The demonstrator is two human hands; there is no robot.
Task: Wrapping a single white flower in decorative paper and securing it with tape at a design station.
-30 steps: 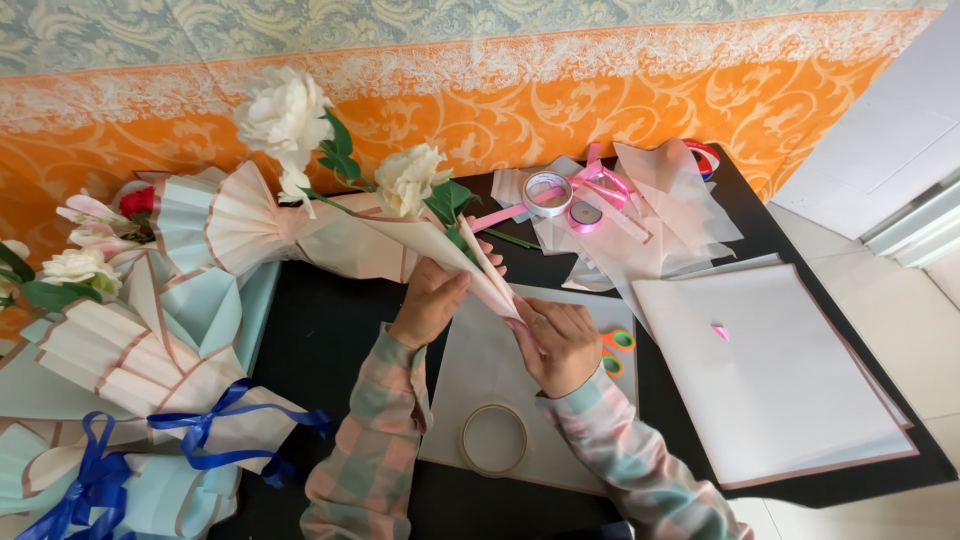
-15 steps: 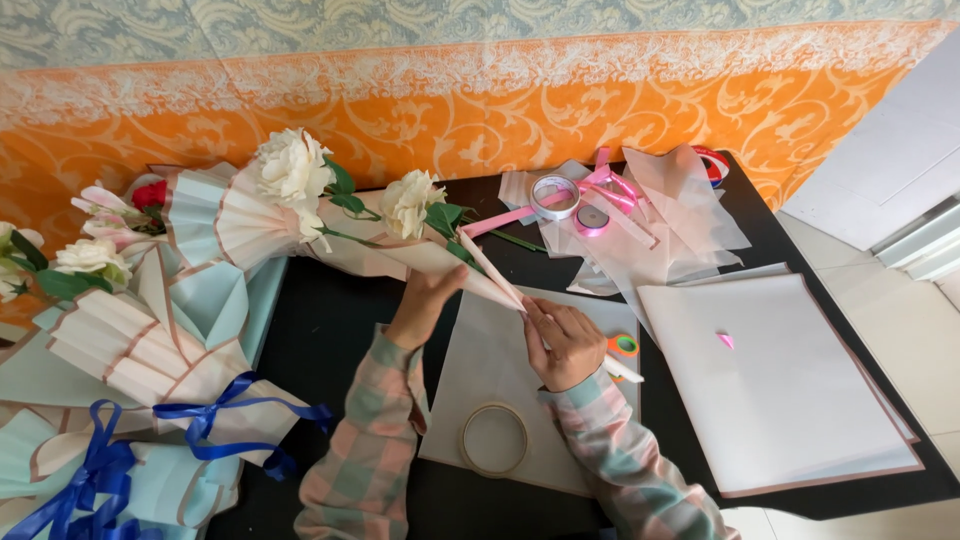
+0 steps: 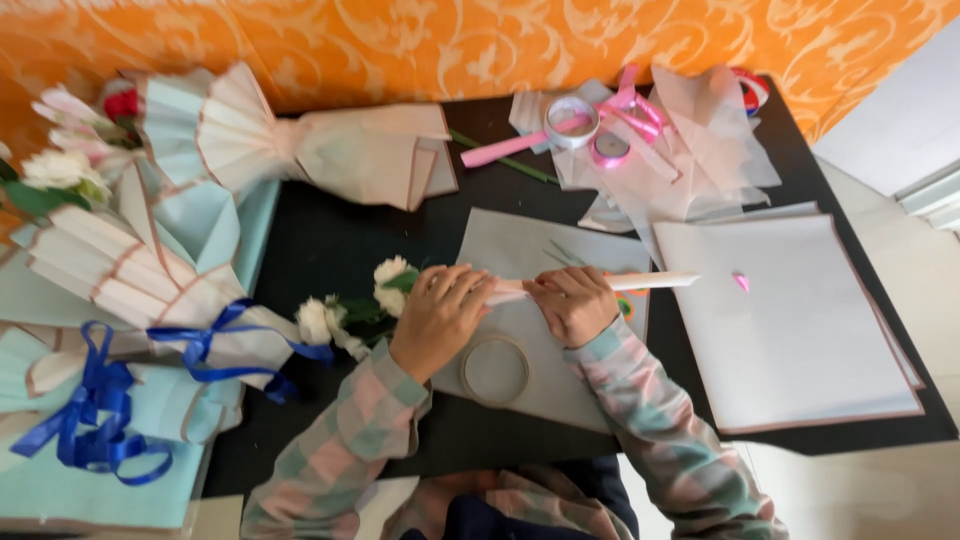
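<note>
Head view: left hand [image 3: 437, 318] and right hand [image 3: 573, 303] grip paper-rolled flowers [image 3: 352, 308].

Under the left hand [image 3: 437, 318] and right hand [image 3: 575, 303] is a roll [image 3: 640, 282] of smooth, matt paper, with soft white flowers [image 3: 390, 272] poking out just left of the left hand. The hands rest on a flat grey sheet [image 3: 545, 250] that looks like dull paper, and near the wrists lies a clear, shiny plastic tape ring [image 3: 494, 369]. Far left of the hands the blue ribbon [image 3: 95, 410] looks silky and glossy, and the sleeves [image 3: 350, 440] are soft checked cloth.
</note>
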